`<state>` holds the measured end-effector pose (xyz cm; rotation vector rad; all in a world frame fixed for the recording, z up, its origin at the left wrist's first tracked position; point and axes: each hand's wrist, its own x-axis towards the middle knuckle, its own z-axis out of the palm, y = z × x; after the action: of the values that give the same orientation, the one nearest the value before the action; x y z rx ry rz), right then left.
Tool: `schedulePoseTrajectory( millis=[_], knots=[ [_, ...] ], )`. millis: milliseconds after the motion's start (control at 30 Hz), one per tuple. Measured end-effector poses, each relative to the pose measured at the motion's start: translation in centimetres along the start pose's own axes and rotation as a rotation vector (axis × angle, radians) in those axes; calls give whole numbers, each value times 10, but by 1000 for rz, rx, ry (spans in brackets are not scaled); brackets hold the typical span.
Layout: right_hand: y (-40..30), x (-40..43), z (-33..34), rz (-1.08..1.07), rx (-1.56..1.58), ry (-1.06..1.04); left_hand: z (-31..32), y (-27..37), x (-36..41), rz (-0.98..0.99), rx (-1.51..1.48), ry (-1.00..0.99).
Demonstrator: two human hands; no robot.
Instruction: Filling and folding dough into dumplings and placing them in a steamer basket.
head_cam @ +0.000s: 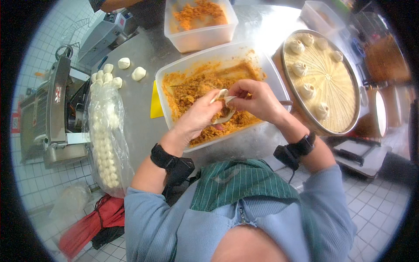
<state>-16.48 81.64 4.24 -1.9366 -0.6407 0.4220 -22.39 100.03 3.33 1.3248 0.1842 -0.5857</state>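
Note:
Over a translucent plastic tub (216, 54) of orange-brown minced filling (183, 95), I hold a round dough wrapper (231, 115) with filling in it. My left hand (199, 114) cups the wrapper from the left, thumb along its edge. The fingertips of my right hand (253, 98) pinch a fold of the wrapper's rim. A thin metal utensil lies in the filling; a dark handle (285, 102) sticks out past the tub's right wall. To the right, several pleated buns (299, 69) sit spaced on a round woven steamer tray (340, 95) with a metal rim.
Several dough balls (138, 74) lie on the steel table (137, 108), many more under clear plastic (106, 131) at the left. Behind the tub stands another plastic container (199, 37) of orange filling. A yellow scraper (156, 103) touches the tub's left side. A metal machine (59, 98) borders the table.

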Motion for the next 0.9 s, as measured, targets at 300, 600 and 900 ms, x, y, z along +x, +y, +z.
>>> schedulePoseTrajectory(
  millis=[300,600,900],
  knots=[
    [4,3,-6,128,68,70,-16,6,-5,23,-264,-65],
    [4,4,2,15,83,80,0,-8,2,41,-8,32],
    [-2,3,-6,96,290,24,-6,-4,-1,150,-419,-36]
  ],
)
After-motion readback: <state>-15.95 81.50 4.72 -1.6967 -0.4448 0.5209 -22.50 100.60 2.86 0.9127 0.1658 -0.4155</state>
